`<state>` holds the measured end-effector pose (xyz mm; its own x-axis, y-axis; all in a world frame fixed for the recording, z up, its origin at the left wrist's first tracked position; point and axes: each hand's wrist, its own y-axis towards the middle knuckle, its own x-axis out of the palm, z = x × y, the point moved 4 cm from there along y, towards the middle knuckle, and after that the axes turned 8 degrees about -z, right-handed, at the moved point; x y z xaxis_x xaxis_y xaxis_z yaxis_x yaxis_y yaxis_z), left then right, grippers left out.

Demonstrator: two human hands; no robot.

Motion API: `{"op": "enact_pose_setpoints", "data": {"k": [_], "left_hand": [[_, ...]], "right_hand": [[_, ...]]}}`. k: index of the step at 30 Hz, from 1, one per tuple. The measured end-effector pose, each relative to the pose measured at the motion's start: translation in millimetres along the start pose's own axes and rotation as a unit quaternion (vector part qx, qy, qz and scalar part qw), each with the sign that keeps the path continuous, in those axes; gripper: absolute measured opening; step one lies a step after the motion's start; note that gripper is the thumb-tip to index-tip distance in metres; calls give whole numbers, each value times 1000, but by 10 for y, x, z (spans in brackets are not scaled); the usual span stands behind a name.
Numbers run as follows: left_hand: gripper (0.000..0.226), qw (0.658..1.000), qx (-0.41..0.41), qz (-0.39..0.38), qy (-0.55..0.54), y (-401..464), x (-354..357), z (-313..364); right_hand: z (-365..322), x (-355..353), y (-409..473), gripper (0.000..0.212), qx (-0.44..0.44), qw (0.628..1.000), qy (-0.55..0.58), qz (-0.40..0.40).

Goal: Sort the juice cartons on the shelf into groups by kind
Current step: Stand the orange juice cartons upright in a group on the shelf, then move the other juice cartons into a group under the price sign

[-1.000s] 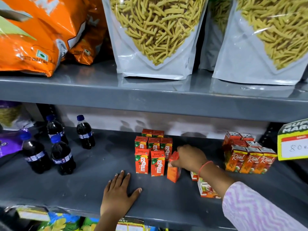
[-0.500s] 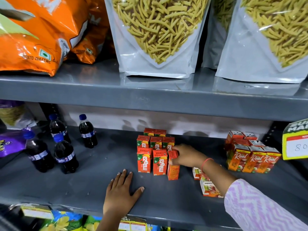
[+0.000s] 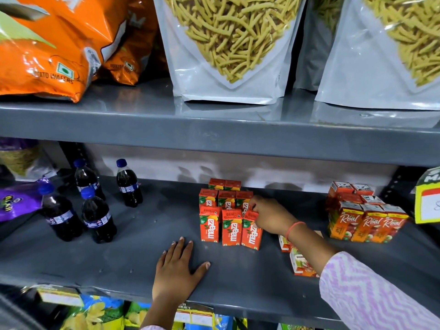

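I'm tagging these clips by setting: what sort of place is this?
Most likely a small grocery shop or supermarket aisle. Grey metal shelves hold packaged snack bags, cola bottles and juice cartons, and a price tag hangs at the right.

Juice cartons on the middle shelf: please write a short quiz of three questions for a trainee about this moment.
1. True or false: the left hand lies flat on the shelf and holds no carton.
2. Which carton does the right hand touch?
A. a Real carton
B. the front right Maaza carton
C. a cola bottle
3. Fill in: the Real cartons stand to the ___ of the Maaza group.

Key
1. True.
2. B, the front right Maaza carton; the fingers rest on its top.
3. Right.
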<state>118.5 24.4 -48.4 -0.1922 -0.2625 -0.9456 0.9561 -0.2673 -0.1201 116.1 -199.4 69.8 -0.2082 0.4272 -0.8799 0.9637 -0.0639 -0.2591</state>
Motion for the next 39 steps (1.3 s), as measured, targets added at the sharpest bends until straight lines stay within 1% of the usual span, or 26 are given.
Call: {"op": "enact_pose_setpoints", "data": {"k": [3,6,10,12,13,14,16,18,19,20,21,22,23,24,25,27,29,30,32,34,35,37,38,39], "left_hand": [[136,1000,0,2,-4,1,3,0],[132,1000,-3,0,0,-4,0,0],[113,1000,-3,-27,-5,-30,-18,31],[91,999,0,-35,-5,-42,-27,50],[84,999,2,-33,-3,-41,-25,44],[80,999,6,-33,0,-36,-24,45],[78,999,8,-36,4,-37,-18,60],[79,999,-1,-36,7,-68,50,102],[82,999,-7,-32,8,-94,71,157],[86,999,-17,-28,8,-123,97,214],[85,999,-21,-28,9,-154,126,298],[78,999,-23,-28,21,-199,154,391],[68,999,-12,-13,35,-221,186,478],[62,998,12,-33,43,-224,248,591],[61,998,22,-46,48,-230,305,662],[64,996,56,-42,59,-281,432,830],[80,993,86,-41,74,-366,521,1041],[85,991,98,-45,80,-393,574,1131],[85,988,114,-59,88,-434,645,1318],[71,985,133,-74,85,-441,707,1482],[63,983,142,-76,87,-441,722,1557],[60,983,144,-85,80,-461,707,1745],[59,984,146,-87,56,-468,669,1827],[59,984,150,-88,34,-468,682,1947]], "right_hand": [[3,20,-8,38,-15,1000,23,14],[89,57,2,43,-18,996,82,32],[211,174,-51,53,-38,978,196,55],[242,235,-116,57,-53,964,250,69],[272,263,-148,58,-50,960,265,78],[329,274,-200,60,-37,959,263,95],[528,278,-321,59,17,965,214,152],[824,258,-487,50,93,959,164,210],[989,249,-585,45,136,956,146,215],[1130,252,-676,42,175,959,120,191],[1259,276,-756,41,202,965,87,142],[1344,302,-827,41,207,973,54,84],[1397,332,-859,40,194,979,42,38],[1443,363,-924,37,176,983,55,16],[1466,384,-929,37,161,985,60,8],[1552,434,-964,41,170,985,40,6],[1650,487,-983,49,193,981,26,13],[1678,501,-1001,49,207,978,24,6],[1714,463,-1109,41,226,973,33,-19],[1792,388,-1214,40,219,972,78,-36],[1852,333,-1275,41,212,968,132,-34],[1973,183,-1423,41,195,944,264,-35],[2020,100,-1489,39,187,932,309,-37],[2104,0,-1543,36,180,930,319,-41]]}}
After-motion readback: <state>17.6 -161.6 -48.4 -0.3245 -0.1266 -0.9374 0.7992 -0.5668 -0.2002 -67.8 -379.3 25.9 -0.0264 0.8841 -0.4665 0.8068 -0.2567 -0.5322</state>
